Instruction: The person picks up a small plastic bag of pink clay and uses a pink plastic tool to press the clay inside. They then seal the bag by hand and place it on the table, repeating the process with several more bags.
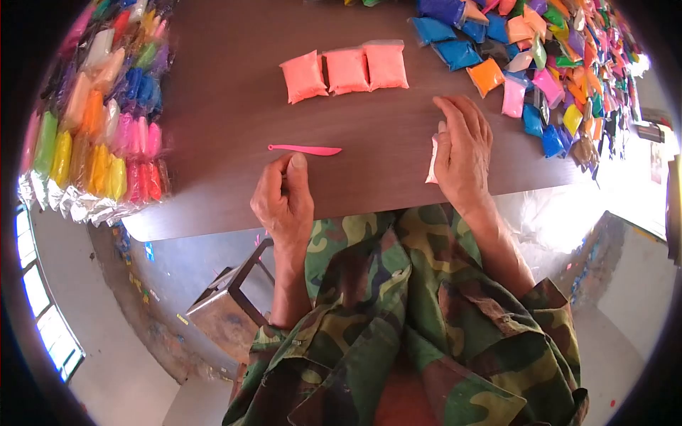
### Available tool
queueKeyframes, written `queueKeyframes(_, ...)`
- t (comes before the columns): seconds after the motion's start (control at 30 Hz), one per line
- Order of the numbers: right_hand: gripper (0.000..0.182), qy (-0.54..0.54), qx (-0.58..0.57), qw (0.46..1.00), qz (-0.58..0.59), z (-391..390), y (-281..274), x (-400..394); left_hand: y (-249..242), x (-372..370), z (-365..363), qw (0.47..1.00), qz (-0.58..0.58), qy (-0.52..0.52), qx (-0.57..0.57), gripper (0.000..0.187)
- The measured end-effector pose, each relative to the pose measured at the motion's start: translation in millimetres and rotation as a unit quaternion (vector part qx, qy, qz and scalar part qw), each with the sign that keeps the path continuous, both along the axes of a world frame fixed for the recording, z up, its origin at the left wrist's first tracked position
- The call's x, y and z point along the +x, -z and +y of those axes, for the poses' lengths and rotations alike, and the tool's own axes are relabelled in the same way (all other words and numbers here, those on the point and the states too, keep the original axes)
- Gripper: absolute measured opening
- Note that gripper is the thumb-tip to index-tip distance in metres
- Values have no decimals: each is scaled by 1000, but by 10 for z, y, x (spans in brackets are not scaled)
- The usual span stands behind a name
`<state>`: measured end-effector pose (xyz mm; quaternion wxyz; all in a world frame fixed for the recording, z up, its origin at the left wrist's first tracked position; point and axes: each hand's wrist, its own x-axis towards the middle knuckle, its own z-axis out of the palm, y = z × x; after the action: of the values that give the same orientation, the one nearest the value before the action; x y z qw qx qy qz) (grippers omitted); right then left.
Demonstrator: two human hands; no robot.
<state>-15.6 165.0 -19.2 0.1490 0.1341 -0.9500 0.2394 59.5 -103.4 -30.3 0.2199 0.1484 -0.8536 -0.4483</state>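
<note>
My left hand (pixel 284 195) rests at the table's front edge with its fingers curled in and the thumb against them; nothing shows in it. Just beyond its fingertips lies a pink plastic knife (pixel 305 150), apart from the hand. To the right, my right hand (pixel 463 153) is low over the table, its fingers stretched out and held together. A pale packet (pixel 431 163) shows partly at that hand's thumb side; the rest is hidden beneath the hand. Three salmon-pink packets of soft, clay-like material (pixel 347 71) lie in a row farther back.
A heap of small colourful packets (pixel 547 85) covers the table's right side. Stacked bags of long coloured packets (pixel 106 121) stand at the left edge. The brown table (pixel 227 92) ends just before my lap. A stool (pixel 231 298) stands below at the left.
</note>
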Motion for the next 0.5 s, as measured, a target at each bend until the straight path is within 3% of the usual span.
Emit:
queueKeyframes(0.23,42,0,46,999,6,-29,36,-13,-89,-38,41,1000,-22,1,-20,24)
queueKeyframes(0.33,37,0,13,1000,0,16,57,-27,-76,-42,26,1000,0,11,-23,24)
queueKeyframes(0.5,32,-17,-59,998,-9,112,41,-111,-128,-14,-31,995,-11,-9,94,24)
